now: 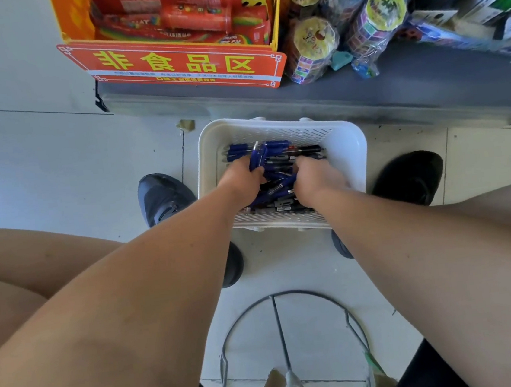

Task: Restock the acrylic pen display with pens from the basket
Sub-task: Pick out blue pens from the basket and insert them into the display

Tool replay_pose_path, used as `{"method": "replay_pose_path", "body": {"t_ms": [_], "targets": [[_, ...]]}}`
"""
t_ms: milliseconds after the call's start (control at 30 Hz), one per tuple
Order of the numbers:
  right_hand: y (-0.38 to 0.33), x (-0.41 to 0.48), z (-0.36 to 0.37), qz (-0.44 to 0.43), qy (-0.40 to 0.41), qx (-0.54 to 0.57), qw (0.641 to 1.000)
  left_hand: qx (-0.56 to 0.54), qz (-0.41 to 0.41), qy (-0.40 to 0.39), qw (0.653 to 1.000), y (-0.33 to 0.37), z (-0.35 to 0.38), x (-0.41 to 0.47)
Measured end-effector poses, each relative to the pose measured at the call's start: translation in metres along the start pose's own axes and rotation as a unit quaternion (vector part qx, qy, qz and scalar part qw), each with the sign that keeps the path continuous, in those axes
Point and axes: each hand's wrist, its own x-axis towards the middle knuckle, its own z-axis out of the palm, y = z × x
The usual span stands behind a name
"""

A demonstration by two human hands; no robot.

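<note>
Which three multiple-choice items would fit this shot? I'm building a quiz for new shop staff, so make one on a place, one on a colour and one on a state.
1. Where does the white basket stand?
A. On the grey shelf.
B. On the floor between the person's shoes.
C. On the person's lap.

2. What colour is the bunch of pens in the left hand?
A. Green.
B. Yellow.
C. Blue.

3. What is the left hand doing?
A. Gripping the bunch of pens.
B. Lying flat on the floor.
C. Resting on the basket's rim, holding nothing.

Answers:
1 B: floor shows all round the basket and a shoe sits at each side.
2 C: blue barrels stick out above the hand.
3 A: the hand curls round the bunch inside the basket.
</note>
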Motion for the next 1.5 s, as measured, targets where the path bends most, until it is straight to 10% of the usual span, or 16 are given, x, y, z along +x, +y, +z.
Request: {"method": "replay_pose_path", "body": {"t_ms": [333, 933, 1500], "targets": [[-0.002, -0.001, 0.004, 0.029, -0.022, 0.306, 0.951, -0.016, -0.017, 0.020, 1.000, -0.008, -0.004, -0.007], [-0.008, -0.041, -0.051, -0.037, 0.041, 0.412, 0.909, -0.020, 0.110, -0.003, 0.994, 0.025, -0.021, -0.060], [-0.049, -0.139, -0.175, -0.177, 0.061, 0.610, 0.770, -0.215, 0.281, 0.152, 0.923, 0.142, -0.075, -0.167]]}}
